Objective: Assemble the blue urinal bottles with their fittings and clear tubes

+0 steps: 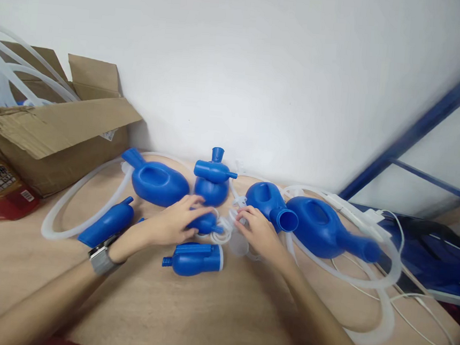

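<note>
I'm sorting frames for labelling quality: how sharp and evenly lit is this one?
Head view: soft, even light, faint shadows, no glare on the white wall; the centre is fairly sharp, the left hand gripping a small blue part and the right hand slightly soft; also head view, the blue rack frame at right is smeared and the corners darken.

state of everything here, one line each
left hand, closed on blue fitting
right hand, touching clear tube, grip unclear
blue bottle, lying on its side
cardboard box, flaps open, white hoses sticking out
blue jug, spout uncapped
</note>
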A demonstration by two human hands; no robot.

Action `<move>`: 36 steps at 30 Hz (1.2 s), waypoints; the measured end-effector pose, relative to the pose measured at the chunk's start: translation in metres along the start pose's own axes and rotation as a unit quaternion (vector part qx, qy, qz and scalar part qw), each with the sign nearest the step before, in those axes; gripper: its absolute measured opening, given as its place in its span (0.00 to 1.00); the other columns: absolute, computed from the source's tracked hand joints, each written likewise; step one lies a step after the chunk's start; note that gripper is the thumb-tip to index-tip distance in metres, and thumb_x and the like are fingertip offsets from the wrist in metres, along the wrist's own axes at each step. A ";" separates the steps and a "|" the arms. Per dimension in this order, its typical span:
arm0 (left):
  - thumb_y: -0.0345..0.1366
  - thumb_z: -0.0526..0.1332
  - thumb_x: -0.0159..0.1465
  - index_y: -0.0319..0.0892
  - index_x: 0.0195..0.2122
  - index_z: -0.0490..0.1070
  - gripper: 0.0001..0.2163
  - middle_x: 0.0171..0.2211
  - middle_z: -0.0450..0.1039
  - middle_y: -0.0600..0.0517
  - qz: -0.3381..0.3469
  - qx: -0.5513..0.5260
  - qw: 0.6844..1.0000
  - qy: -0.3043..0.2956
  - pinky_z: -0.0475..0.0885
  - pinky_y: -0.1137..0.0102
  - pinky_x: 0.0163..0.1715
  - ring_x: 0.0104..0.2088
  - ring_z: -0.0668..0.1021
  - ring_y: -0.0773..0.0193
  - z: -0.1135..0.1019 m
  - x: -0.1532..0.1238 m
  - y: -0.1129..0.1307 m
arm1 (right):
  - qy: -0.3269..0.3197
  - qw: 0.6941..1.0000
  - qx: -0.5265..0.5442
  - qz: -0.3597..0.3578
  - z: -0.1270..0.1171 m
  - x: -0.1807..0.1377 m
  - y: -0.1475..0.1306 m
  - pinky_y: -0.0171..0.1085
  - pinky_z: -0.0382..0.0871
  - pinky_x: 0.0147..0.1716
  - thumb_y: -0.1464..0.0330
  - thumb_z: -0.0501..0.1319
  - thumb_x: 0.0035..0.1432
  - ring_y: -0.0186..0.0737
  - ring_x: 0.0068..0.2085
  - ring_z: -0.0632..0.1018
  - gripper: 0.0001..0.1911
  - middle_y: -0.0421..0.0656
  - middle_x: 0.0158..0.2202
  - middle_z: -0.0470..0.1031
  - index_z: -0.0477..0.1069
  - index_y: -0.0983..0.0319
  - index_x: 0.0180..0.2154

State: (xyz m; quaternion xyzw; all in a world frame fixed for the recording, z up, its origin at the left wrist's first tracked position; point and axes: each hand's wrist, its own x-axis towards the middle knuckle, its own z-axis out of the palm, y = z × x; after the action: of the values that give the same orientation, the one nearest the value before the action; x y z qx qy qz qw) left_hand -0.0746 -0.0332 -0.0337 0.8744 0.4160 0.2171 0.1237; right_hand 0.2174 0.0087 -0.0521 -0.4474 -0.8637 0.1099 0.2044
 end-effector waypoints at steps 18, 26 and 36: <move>0.50 0.72 0.62 0.53 0.72 0.62 0.38 0.59 0.75 0.48 0.053 -0.007 0.992 0.113 0.75 0.56 0.56 0.56 0.78 0.48 -0.096 0.041 0.034 | 0.062 0.564 0.807 0.166 -0.056 0.007 -0.022 0.27 0.52 0.15 0.71 0.61 0.49 0.29 0.20 0.65 0.09 0.36 0.27 0.68 0.70 0.60 0.36; 0.49 0.73 0.61 0.49 0.59 0.75 0.26 0.57 0.74 0.48 0.043 -0.070 0.985 0.153 0.75 0.56 0.58 0.56 0.78 0.49 -0.068 0.059 0.050 | 0.056 0.472 0.845 0.243 -0.034 0.008 -0.015 0.29 0.54 0.16 0.69 0.59 0.52 0.32 0.22 0.64 0.05 0.40 0.28 0.67 0.68 0.60 0.34; 0.52 0.76 0.56 0.47 0.60 0.74 0.32 0.56 0.78 0.46 -0.074 -0.239 0.964 0.093 0.81 0.57 0.46 0.48 0.81 0.49 -0.042 0.071 0.032 | 0.086 0.497 0.797 0.332 -0.029 0.015 -0.024 0.37 0.69 0.26 0.45 0.54 0.65 0.40 0.31 0.75 0.29 0.44 0.34 0.74 0.76 0.62 0.45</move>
State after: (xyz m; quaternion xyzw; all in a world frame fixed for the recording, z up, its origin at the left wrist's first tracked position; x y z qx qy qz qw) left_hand -0.0334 0.0041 0.0358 0.7621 0.4254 0.3806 0.3056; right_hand 0.2051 0.0072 -0.0134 -0.3558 -0.1758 0.7725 0.4958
